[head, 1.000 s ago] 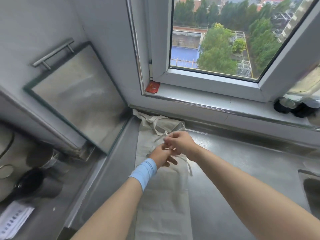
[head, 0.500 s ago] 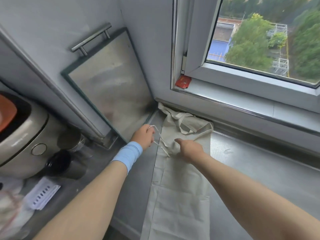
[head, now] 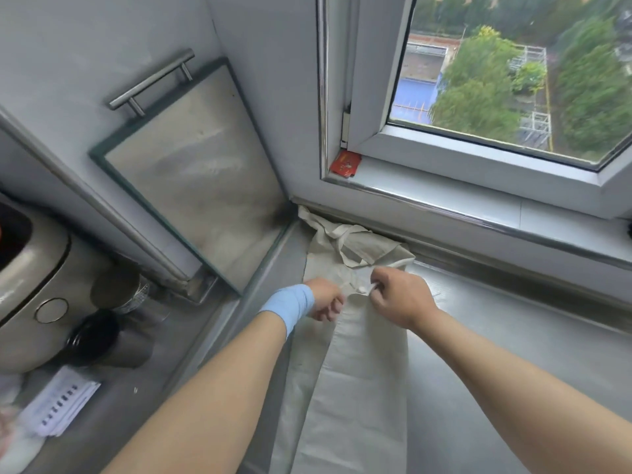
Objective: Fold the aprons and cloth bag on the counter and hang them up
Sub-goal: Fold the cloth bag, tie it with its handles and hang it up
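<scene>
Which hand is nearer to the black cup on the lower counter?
Left. The left hand works at the apron's left edge, toward the black cup; the right hand is farther right, over the apron.

No readable text anywhere in view.

Red card (head: 345, 163) sitting in the window-frame corner is showing a pale mark, too small to make out. White paper sheet (head: 60, 401) lying at lower left, beside the dark cup (head: 94, 336), is carrying a row of dark printed marks, all blurring, so no words or nos. are coming through.
</scene>
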The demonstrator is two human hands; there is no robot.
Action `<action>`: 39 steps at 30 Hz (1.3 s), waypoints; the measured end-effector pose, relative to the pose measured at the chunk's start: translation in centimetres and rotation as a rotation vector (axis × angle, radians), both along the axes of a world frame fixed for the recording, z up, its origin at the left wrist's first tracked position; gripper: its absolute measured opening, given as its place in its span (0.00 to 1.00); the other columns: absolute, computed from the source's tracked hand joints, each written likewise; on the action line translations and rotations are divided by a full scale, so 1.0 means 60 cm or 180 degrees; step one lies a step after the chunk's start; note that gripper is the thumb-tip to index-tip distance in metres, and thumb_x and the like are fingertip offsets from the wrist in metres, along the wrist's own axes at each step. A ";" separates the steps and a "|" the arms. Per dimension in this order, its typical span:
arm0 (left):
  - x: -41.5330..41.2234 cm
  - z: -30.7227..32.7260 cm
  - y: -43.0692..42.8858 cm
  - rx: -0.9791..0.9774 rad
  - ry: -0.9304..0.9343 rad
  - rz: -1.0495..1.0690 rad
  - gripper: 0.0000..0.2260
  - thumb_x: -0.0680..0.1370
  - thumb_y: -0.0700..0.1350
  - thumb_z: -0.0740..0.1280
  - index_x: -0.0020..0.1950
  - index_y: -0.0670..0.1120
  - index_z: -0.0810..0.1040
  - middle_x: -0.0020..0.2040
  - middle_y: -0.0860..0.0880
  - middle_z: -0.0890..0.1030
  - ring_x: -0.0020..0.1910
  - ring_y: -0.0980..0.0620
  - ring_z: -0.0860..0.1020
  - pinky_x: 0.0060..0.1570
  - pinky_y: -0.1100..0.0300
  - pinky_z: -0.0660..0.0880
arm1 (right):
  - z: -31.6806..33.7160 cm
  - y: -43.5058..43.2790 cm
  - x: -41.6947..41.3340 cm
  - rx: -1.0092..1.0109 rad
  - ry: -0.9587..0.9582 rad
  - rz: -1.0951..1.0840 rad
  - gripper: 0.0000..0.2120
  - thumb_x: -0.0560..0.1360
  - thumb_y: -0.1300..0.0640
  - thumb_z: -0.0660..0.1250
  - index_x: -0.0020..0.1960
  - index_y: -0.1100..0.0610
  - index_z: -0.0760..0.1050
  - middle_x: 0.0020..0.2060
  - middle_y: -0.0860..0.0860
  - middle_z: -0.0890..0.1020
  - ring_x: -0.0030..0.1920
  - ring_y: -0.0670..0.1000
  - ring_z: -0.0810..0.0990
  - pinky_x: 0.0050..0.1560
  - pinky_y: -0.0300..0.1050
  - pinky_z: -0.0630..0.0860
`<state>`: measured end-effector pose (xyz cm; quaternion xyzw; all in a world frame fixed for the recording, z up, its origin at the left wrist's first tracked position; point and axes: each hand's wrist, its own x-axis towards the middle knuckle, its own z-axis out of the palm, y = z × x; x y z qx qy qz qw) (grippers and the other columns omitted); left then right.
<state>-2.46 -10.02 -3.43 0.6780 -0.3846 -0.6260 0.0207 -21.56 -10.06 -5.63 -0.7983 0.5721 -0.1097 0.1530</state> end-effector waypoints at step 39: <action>0.071 -0.059 0.466 -0.0241 -0.2104 -0.0210 0.12 0.79 0.46 0.58 0.55 0.42 0.78 0.56 0.43 0.80 0.54 0.43 0.79 0.53 0.55 0.77 | -0.078 0.438 0.077 0.1163 0.1219 0.0675 0.35 0.80 0.38 0.52 0.79 0.43 0.38 0.78 0.54 0.35 0.78 0.56 0.34 0.74 0.66 0.41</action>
